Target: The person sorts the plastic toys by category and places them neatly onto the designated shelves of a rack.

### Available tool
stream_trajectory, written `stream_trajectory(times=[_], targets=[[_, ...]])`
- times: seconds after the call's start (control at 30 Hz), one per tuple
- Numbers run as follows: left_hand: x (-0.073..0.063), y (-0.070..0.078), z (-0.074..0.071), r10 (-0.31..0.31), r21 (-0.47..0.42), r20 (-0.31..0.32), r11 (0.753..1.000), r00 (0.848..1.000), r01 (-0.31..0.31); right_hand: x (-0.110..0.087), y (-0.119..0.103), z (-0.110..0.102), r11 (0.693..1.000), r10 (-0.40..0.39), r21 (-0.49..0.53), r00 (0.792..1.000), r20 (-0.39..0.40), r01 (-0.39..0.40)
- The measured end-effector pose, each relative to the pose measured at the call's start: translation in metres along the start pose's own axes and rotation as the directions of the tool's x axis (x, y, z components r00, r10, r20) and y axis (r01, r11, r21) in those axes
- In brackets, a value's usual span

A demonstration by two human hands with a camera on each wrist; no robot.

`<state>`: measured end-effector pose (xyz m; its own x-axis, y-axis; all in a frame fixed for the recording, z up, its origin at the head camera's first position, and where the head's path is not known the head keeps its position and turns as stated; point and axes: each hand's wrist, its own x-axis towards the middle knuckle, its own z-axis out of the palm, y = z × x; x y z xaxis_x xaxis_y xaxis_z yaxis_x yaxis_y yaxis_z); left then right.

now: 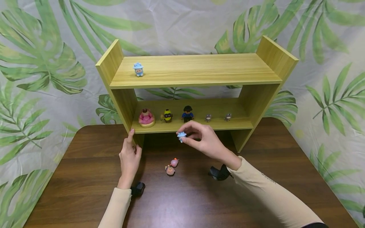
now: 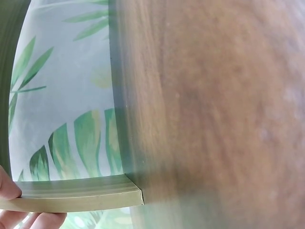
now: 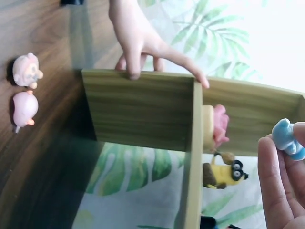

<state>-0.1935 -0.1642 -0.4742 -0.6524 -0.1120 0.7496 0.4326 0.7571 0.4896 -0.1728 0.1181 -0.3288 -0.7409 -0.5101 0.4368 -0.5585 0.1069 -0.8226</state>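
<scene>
My right hand (image 1: 203,139) pinches a small figurine in a light-blue hat (image 1: 181,136) between thumb and fingertips, in front of the middle board's front edge. The right wrist view shows that blue figurine (image 3: 285,136) from behind. At the lower left of the wooden shelf (image 1: 196,84), my left hand (image 1: 129,157) grips the side panel, thumb on one face and fingers on the other, with the index finger reaching up to the middle board. A similar blue-hatted figurine (image 1: 138,69) stands on the top board at left.
Along the middle board stand a pink bear figurine (image 1: 146,118), a yellow minion figurine (image 1: 167,116), a black-haired figurine in blue (image 1: 187,114) and two small grey figurines (image 1: 208,117). On the brown table (image 1: 182,202) lie a round pinkish-brown figurine (image 1: 170,171) and a pink one (image 1: 174,162).
</scene>
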Motion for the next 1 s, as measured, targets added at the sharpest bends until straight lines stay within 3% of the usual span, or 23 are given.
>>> stream_trajectory(times=[0.57, 1.0], targets=[[-0.001, -0.001, 0.0, -0.001, 0.0, 0.002, 1.0, 1.0, 0.001, 0.019, -0.025, -0.019, 0.993, -0.115, -0.038, 0.993, -0.019, 0.115], [0.0, -0.001, 0.001, -0.001, 0.006, -0.004, 1.0, 1.0, 0.001, 0.035, -0.046, -0.028, 0.972, -0.217, -0.094, 0.976, -0.015, 0.214]])
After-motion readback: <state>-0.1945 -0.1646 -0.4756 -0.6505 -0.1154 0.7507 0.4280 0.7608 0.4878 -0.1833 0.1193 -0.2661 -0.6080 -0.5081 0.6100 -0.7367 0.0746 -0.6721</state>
